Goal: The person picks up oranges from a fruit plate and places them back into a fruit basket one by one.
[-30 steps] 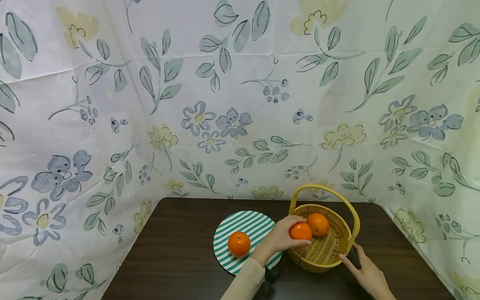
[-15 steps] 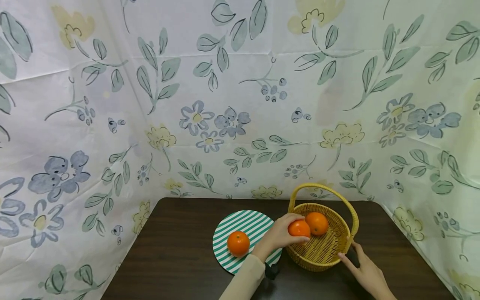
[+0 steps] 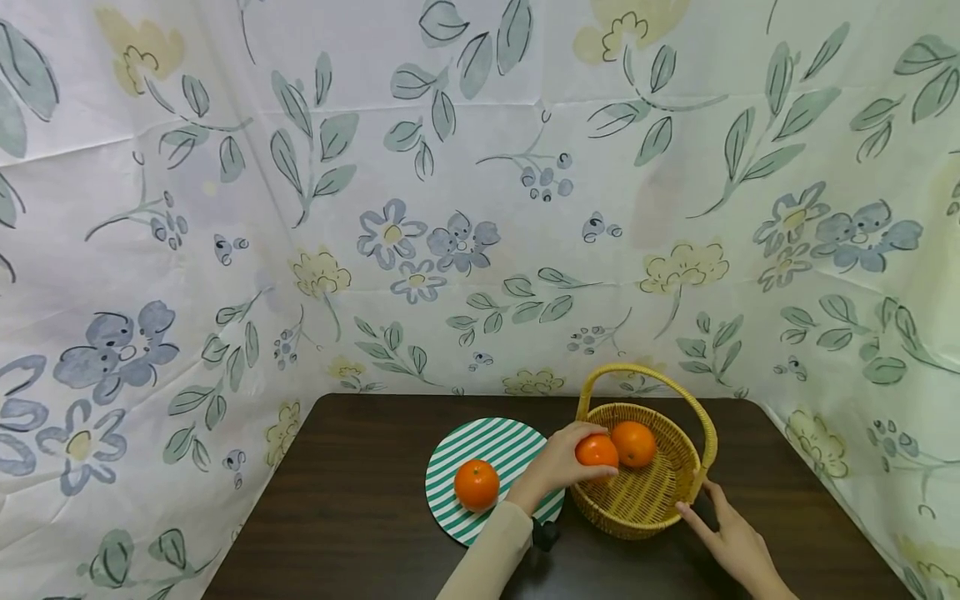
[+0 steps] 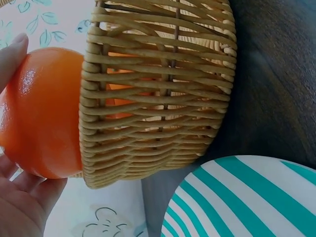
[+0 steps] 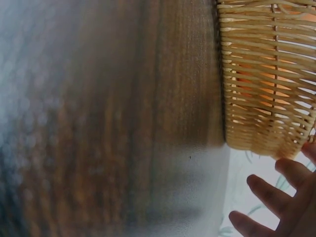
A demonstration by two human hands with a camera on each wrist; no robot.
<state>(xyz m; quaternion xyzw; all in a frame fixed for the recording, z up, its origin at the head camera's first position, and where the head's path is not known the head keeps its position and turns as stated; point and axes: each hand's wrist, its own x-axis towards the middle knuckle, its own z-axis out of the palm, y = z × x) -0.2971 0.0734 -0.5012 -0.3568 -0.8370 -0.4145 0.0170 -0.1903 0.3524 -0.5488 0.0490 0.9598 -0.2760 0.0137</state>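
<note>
My left hand (image 3: 566, 457) grips a glossy orange (image 3: 597, 451) at the left rim of a yellow wicker basket (image 3: 630, 527). In the left wrist view, fingers and thumb lie on opposite sides of that orange (image 4: 47, 113), which overlaps the rim. Inside the basket, toward the back, sits a second orange (image 3: 633, 444). My right hand (image 3: 738, 542) holds the basket's right rim by the handle's base, thumb in front and fingers outside. The right wrist view shows its other fingers (image 5: 269, 195) spread beside the weave. A third orange (image 3: 477, 485) rests on a green-and-white striped round plate (image 3: 491, 433).
The basket's tall arched handle (image 3: 647, 369) rises above both hands. Everything stands on a dark wooden table (image 3: 352, 500), with the plate just left of the basket. A floral cloth (image 3: 480, 250) hangs behind the table and along its sides.
The head view has shifted slightly. My left hand stays at the rim with the orange, lifted a touch at most; my right hand keeps its place on the basket.
</note>
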